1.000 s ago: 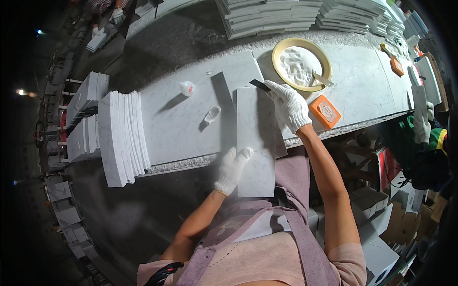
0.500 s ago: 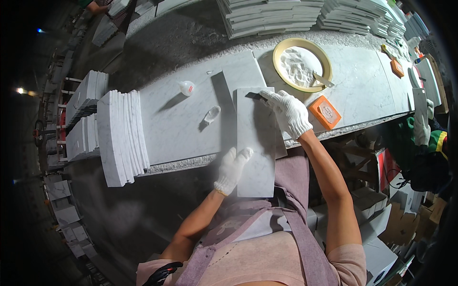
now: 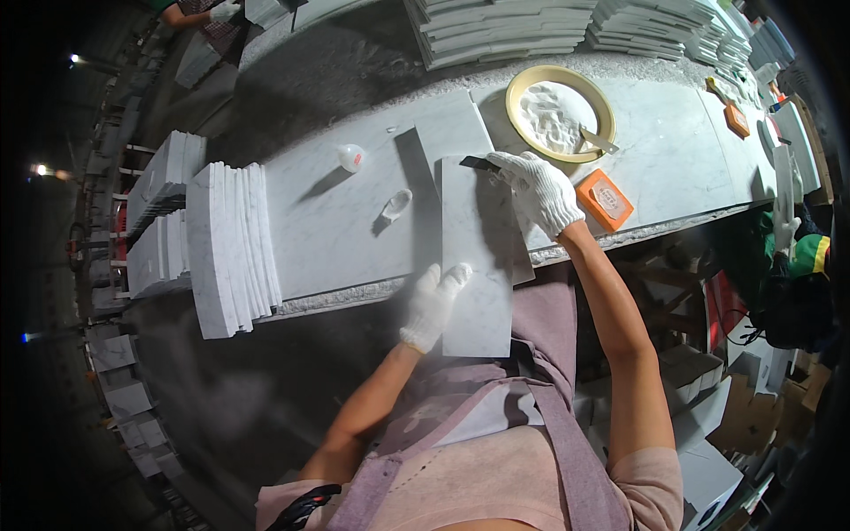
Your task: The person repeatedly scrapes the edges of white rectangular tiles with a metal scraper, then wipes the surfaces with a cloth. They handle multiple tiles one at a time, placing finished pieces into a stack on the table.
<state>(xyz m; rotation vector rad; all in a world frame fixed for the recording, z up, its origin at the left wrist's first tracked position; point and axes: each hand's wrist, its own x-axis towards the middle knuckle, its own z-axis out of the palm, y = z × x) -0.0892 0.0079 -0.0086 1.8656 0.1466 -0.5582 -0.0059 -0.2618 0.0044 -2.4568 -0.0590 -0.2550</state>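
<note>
A long white marble tile [image 3: 478, 239] juts over the bench's near edge toward my body. My gloved left hand [image 3: 432, 305] grips its left side near the lower end, thumb on the top face and the other fingers hidden beneath. My gloved right hand [image 3: 542, 193] is closed at the tile's far end, pinching a thin dark scraper blade [image 3: 479, 163] that lies against the surface. Right of that hand sits an orange box [image 3: 605, 201]. Beyond it stands a yellow bowl [image 3: 514, 111] of white powder, a flat spatula [image 3: 599, 140] resting on its rim.
A white squeeze bottle [image 3: 351, 157] and a small white scoop-like piece [image 3: 397, 205] are on the marble bench top [image 3: 310, 239]. Upright tiles [image 3: 232, 248] line its left end; stacked tiles [image 3: 505, 31] rise at the back. A co-worker's gloved hand [image 3: 785, 232] holds a tile at far right.
My right hand and the blade have shifted slightly toward the far end of the tile. My left hand keeps its grip. At far right, the co-worker's tile has turned.
</note>
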